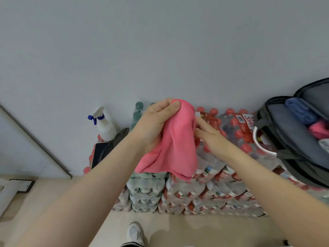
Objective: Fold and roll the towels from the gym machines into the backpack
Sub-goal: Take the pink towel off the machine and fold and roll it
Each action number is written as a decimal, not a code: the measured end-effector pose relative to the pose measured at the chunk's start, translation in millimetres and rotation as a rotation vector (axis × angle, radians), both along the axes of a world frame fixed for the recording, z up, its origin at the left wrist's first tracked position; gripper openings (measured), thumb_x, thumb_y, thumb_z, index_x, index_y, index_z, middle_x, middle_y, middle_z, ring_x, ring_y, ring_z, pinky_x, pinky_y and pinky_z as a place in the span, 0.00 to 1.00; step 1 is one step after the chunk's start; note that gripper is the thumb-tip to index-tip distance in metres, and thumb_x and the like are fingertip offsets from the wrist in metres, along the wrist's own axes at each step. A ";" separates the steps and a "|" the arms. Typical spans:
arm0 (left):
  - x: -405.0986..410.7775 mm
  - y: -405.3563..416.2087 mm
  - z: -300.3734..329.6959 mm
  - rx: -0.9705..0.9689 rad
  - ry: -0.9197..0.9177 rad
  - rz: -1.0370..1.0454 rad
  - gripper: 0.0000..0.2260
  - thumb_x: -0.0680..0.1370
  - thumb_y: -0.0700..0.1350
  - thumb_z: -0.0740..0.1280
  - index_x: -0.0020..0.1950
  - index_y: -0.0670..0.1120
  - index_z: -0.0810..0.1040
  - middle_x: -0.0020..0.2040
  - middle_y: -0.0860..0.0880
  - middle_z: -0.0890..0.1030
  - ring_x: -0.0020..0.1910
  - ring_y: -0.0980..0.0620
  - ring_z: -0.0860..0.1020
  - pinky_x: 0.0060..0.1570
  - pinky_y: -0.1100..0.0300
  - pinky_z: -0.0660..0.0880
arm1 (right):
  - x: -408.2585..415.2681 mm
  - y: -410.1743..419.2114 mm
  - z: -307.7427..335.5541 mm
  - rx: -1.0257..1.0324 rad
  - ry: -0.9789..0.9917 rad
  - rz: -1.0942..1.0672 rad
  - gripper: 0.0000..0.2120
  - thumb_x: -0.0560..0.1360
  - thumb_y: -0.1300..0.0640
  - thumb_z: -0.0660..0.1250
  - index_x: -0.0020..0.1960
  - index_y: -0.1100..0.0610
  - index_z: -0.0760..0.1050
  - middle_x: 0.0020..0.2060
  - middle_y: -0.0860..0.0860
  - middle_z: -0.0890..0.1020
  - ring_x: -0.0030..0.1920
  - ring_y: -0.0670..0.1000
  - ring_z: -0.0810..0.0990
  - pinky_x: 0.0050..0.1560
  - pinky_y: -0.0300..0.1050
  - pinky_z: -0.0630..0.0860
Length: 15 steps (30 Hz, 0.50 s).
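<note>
I've got the pink towel (175, 139) up in the air at the centre of the frame, hanging down in loose folds, long axis running top to bottom. My left hand (156, 122) pinches its top corner between thumb and fingers, right at the highest point of the cloth. My right hand (206, 132) comes in from the right, fingers straight and relaxed, touching the towel's right edge about a third of the way down; it grips nothing yet.

So the towel hangs between my two hands, left hand above and carrying the weight, right hand just beside the edge and nearer the backpack (292, 136). That backpack lies open at the right edge of the frame, on top of the stacked packs of water bottles (195, 189), and rolled blue and pink cloths already sit inside it.

I judge the next move belongs to the right hand: catch that edge, pull the cloth flat and square, then fold along the hanging length. The finished roll then travels right.

A spray bottle (105, 123) stands on the left of the stack.
</note>
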State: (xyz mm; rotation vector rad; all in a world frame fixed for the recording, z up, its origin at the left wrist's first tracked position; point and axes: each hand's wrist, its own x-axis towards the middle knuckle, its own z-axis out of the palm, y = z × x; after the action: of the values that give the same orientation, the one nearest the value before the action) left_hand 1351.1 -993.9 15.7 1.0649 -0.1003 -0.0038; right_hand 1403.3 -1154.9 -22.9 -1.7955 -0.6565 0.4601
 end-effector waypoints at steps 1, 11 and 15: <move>-7.9 -10.2 1.8 -0.009 -0.018 0.027 0.05 0.73 0.41 0.61 0.41 0.41 0.75 0.32 0.49 0.82 0.32 0.56 0.79 0.36 0.65 0.78 | -8.9 -11.5 -2.4 -0.014 0.027 0.003 0.16 0.79 0.66 0.53 0.57 0.47 0.67 0.49 0.46 0.74 0.47 0.39 0.75 0.46 0.26 0.72; -80.3 -41.5 -8.6 0.032 0.078 0.222 0.10 0.80 0.42 0.57 0.41 0.47 0.75 0.32 0.54 0.81 0.32 0.58 0.78 0.36 0.66 0.77 | -75.6 -101.8 -44.1 -0.361 -0.011 0.027 0.12 0.78 0.55 0.61 0.61 0.49 0.70 0.54 0.43 0.77 0.52 0.42 0.76 0.52 0.38 0.72; -99.6 -62.2 -10.7 0.068 0.094 0.182 0.09 0.79 0.41 0.56 0.42 0.45 0.74 0.30 0.53 0.81 0.30 0.57 0.79 0.32 0.66 0.77 | -95.4 -83.9 -44.7 -0.307 0.048 0.085 0.08 0.75 0.54 0.65 0.54 0.49 0.74 0.50 0.43 0.79 0.51 0.44 0.77 0.53 0.37 0.73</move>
State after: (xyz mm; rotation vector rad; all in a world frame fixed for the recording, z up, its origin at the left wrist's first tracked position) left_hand 1251.5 -1056.1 5.0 1.1371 0.0827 0.1071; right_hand 1307.9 -1238.8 -67.6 -2.0421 -0.6567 0.6894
